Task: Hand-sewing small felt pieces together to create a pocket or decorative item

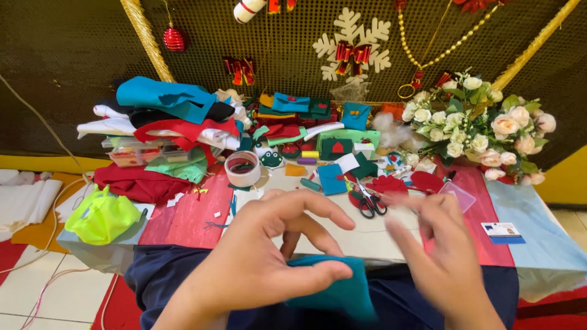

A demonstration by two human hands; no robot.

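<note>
Felt piece [333,293], teal, lying low in the lap at the near table [367,241] edge. Left hand [263,263] pinches its left border between thumb and curled fingers. Right hand [443,256] hovers just beside it, blurred, fingers spread; whether it grasps anything cannot be told. Handling judgement: light, soft, floppy, not fragile; best taken by an edge or corner, both sides supported to keep it flat. Nearby: scissors [369,201], tape roll [243,168], stacked felt [165,116], artificial roses [483,128].
</note>
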